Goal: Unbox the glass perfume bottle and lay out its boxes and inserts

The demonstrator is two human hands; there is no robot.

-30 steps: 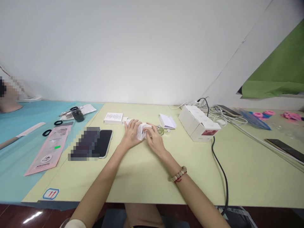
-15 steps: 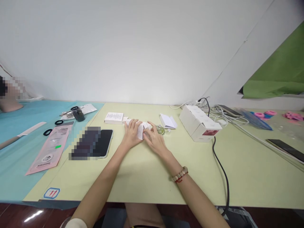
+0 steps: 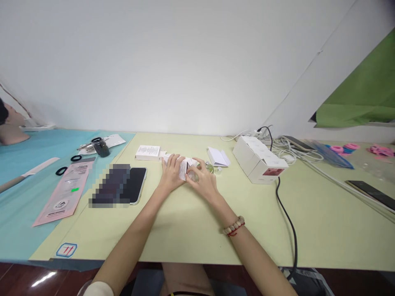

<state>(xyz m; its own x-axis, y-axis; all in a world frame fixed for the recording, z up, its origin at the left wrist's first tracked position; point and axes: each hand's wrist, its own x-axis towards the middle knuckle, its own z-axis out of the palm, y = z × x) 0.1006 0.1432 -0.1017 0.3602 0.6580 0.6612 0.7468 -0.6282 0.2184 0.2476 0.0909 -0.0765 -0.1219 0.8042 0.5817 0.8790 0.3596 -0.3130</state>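
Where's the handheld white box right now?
Head view, near centre: the white box is in the left hand, the right hand at its open right end.

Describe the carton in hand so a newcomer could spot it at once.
On the pale yellow tabletop, find the left hand and right hand. Between them is the small white carton with printed text. Unlike the printed carton lying farther left, it is held.

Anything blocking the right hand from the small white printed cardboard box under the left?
Nothing visible: the right hand is at the open end of the white cardboard box, which the left hand holds.
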